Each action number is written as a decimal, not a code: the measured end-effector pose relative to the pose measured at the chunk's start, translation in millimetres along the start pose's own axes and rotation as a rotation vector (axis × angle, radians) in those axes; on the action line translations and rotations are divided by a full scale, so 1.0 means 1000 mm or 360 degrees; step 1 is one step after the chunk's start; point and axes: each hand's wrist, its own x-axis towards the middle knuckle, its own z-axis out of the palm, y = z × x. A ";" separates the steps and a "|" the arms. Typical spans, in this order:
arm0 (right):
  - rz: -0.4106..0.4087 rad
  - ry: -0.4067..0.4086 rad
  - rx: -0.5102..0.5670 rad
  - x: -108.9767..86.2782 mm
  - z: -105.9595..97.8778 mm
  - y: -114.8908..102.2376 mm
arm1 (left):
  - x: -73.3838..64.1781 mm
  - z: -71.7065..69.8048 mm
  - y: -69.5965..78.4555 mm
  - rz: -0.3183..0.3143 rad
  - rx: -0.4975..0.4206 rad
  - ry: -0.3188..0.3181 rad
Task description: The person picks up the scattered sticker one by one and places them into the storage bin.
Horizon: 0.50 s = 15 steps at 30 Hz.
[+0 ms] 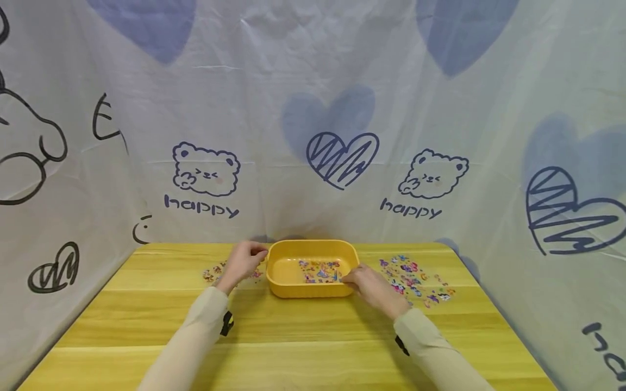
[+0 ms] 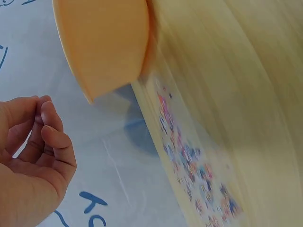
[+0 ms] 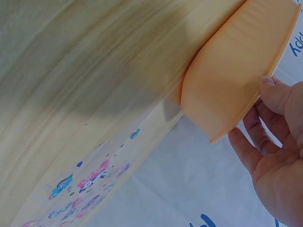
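Observation:
A yellow plastic basin (image 1: 310, 291) stands near the table's far edge, with small colourful stickers (image 1: 320, 270) inside it. My right hand (image 1: 374, 288) grips the basin's rim at the front right corner. In the right wrist view, the thumb lies on the rim and the other fingers curl behind it. By the basin's left end is my left hand (image 1: 243, 265). Its fingers are curled, thumb tip against a fingertip, in the left wrist view (image 2: 40, 156); a gap separates it from the basin, and nothing shows between the fingers.
Colourful sticker pieces (image 1: 413, 279) lie on the table right of the basin. Another patch of small stickers (image 1: 213, 271) lies to the left, partly behind my left hand. The wooden table (image 1: 293, 347) meets a white cloth backdrop (image 1: 274, 184) at its far edge.

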 end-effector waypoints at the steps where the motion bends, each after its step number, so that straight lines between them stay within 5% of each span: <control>1: -0.0001 0.0000 0.0002 0.000 0.000 0.000 | -0.001 -0.002 -0.001 -0.0021 0.0017 -0.0011; 15: 0.0009 0.0014 -0.0008 0.002 -0.001 -0.002 | -0.015 -0.032 -0.029 -0.0050 0.0159 -0.0025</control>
